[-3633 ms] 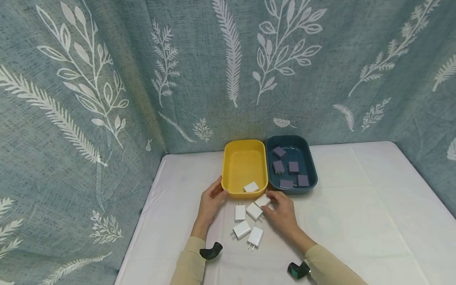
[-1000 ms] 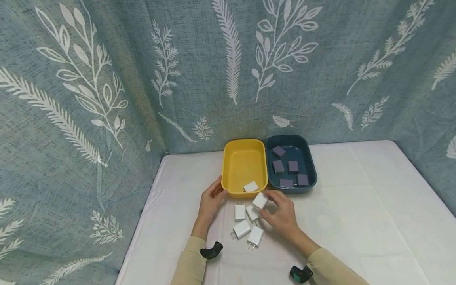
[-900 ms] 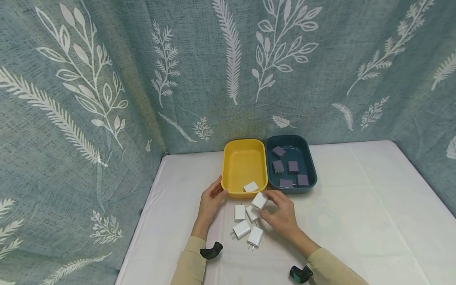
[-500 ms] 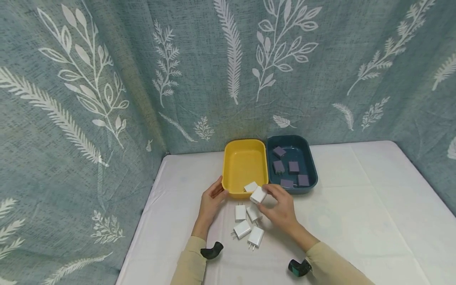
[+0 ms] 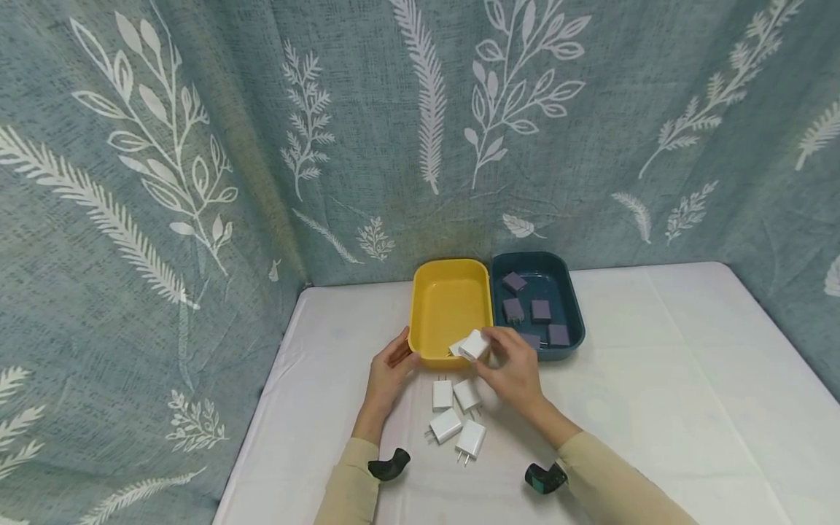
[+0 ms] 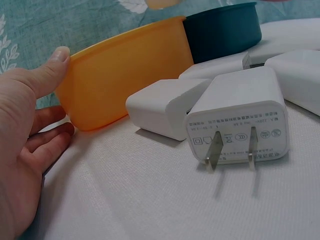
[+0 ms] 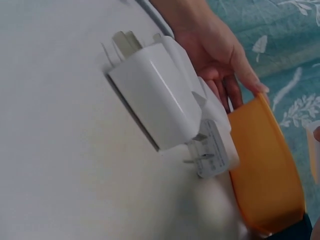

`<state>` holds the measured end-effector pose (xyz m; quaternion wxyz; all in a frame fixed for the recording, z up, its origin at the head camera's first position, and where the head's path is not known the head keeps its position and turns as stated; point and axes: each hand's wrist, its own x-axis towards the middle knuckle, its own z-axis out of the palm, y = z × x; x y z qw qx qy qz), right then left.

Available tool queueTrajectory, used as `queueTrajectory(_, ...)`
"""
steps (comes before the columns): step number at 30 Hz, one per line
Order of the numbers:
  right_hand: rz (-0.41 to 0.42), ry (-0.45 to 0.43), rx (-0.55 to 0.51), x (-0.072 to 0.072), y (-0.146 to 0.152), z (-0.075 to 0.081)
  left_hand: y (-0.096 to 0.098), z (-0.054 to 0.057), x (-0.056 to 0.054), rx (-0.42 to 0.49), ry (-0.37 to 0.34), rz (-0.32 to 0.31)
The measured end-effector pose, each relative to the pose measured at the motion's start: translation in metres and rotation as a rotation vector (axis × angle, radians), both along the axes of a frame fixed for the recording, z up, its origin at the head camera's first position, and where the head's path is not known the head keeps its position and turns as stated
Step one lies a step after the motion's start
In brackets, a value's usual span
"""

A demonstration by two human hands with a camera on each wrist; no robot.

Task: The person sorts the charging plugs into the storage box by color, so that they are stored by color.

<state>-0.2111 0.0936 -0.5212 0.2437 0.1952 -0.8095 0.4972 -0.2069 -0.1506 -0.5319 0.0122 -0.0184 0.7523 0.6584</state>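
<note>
Head view: charger point(image 5: 475, 344) pinched in right hand point(image 5: 517, 370) over yellow tray point(image 5: 451, 302); left hand point(image 5: 390, 370) loosely touches tray.

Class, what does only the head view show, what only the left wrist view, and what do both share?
Only the head view: five purple plastic block chargers inside the dark blue plastic tray.
Only the left wrist view: small grey printing on a white plastic block charger.
Both: the left hand touching the rounded yellow plastic tray, the blue tray, white chargers, white cloth.
</note>
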Motion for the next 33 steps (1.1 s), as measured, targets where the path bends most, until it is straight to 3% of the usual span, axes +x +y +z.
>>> queueTrajectory(18, -0.039, -0.128, -0.008, -0.020, -0.009, 0.007, 0.001, -0.002, -0.001, -0.025, 0.021, 0.006)
queueTrajectory(33, -0.043, -0.163, -0.040, -0.039, -0.014, 0.016, 0.006, -0.001, -0.002, -0.032, -0.004, 0.026)
